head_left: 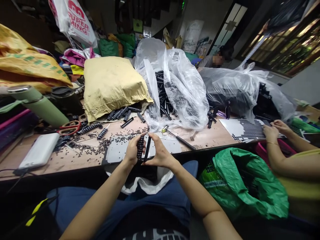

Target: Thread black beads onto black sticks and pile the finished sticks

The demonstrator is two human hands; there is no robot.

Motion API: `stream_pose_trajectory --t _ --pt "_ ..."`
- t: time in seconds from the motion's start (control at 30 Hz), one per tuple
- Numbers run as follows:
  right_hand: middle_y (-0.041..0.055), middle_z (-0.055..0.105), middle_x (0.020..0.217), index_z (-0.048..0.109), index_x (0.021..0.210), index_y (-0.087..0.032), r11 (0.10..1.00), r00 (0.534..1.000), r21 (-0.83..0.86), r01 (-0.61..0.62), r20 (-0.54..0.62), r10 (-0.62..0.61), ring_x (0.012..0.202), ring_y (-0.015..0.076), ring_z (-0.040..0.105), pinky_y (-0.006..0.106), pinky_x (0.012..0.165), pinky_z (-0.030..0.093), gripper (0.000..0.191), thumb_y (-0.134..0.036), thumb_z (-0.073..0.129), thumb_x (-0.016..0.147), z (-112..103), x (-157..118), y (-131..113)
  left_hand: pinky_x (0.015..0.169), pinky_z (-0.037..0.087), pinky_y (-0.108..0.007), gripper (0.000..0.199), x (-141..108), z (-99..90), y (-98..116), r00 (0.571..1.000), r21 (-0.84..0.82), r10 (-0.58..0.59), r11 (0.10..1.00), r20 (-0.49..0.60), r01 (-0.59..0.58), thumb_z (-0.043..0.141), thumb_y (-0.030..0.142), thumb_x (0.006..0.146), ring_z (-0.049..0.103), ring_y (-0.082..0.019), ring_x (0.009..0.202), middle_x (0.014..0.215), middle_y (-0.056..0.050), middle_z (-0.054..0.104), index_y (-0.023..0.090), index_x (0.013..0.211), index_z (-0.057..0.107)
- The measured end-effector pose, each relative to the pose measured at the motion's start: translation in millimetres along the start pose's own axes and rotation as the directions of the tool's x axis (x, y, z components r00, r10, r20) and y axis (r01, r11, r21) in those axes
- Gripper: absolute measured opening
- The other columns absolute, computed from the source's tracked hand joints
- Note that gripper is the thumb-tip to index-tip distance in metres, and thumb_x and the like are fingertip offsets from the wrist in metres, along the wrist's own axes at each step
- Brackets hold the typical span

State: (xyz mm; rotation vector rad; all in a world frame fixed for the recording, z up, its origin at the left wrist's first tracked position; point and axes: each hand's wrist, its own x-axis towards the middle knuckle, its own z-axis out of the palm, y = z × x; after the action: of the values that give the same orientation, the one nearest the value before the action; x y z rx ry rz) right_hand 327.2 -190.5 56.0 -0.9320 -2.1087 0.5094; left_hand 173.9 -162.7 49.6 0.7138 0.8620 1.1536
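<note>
My left hand (132,150) is closed around a black rod dotted with small white-marked pieces (140,149), held upright. Beside it, my right hand (160,151) grips a plain slim black bar (148,149) by its ends, between thumb and fingers. The two pieces stand side by side, a small gap between them. Both hands are over a white sheet (116,151) near the table's front edge. Tiny dark bits (100,146) are scattered left of my hands. Below them, a white bag (150,190) lies open at my lap with dark contents.
Behind are a yellow sack (112,83) of dotted rods and a clear plastic bag (185,90) of black bars. A screwdriver-like tool (181,140), red-handled scissors (70,127), a white power bank (39,150) and a green bottle (41,106) lie around. A co-worker's hands (273,130) work at right, above a green bag (245,183).
</note>
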Motion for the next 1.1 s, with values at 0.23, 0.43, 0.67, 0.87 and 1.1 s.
stream_pose_trajectory --t 0.23,0.43,0.67,0.87,1.1 --pt "0.0194 0.031 0.146 0.013 0.147 -0.017 1.0 0.994 0.007 -0.022 0.106 0.022 0.14 0.0293 0.028 0.044 0.117 0.027 0.118 -0.036 0.085 0.056 3 5 0 0.034 0.043 -0.023 0.03 -5 18.3 1 0.992 0.052 -0.102 0.993 -0.08 0.106 0.062 0.044 0.073 0.054 -0.014 0.036 0.05 0.004 0.052 0.015 0.076 0.055" --pt "0.0189 0.036 0.14 0.019 0.144 -0.014 0.99 0.988 0.032 -0.135 0.079 0.132 0.136 0.0295 0.034 0.044 0.115 0.03 0.113 -0.03 0.084 0.052 13 -4 9 0.034 0.042 -0.023 0.025 2 18.4 0 0.95 0.138 -0.297 0.941 -0.101 0.309 0.052 0.039 0.083 0.052 -0.014 0.034 0.048 0.002 0.051 0.014 0.078 0.056" --pt "0.0212 0.037 0.139 0.023 0.142 -0.011 0.941 0.942 -0.061 -0.333 -0.049 0.331 0.133 0.0327 0.034 0.05 0.113 0.03 0.109 -0.027 0.08 0.051 37 -18 32 0.068 0.054 -0.033 0.036 13 3.9 -33 0.993 0.592 0.09 0.797 0.072 -0.116 0.055 0.036 0.083 0.062 -0.017 0.071 0.091 -0.008 0.063 0.016 0.112 0.063" --pt "0.0233 0.036 0.142 0.024 0.144 -0.01 0.861 0.888 -0.231 -0.453 -0.026 0.46 0.135 0.0315 0.032 0.05 0.112 0.029 0.088 -0.024 0.068 0.069 42 -37 52 0.086 0.05 -0.04 0.048 22 -15.1 -77 0.821 0.843 0.279 0.065 0.498 -0.534 0.049 0.012 0.082 0.057 -0.023 0.093 0.1 -0.013 0.058 0.014 0.13 0.055" --pt "0.0216 0.053 0.122 0.054 0.12 -0.008 0.353 0.63 -0.585 -0.73 -0.376 0.68 0.12 0.0322 0.043 0.048 0.1 0.035 0.04 -0.033 0.055 0.089 -50 -57 93 0.082 0.046 -0.037 0.043 29 -37.9 -77 0.713 0.716 0.15 -0.32 0.685 -0.621 0.038 0.008 0.089 0.059 -0.024 0.094 0.11 -0.016 0.063 0.016 0.127 0.057"
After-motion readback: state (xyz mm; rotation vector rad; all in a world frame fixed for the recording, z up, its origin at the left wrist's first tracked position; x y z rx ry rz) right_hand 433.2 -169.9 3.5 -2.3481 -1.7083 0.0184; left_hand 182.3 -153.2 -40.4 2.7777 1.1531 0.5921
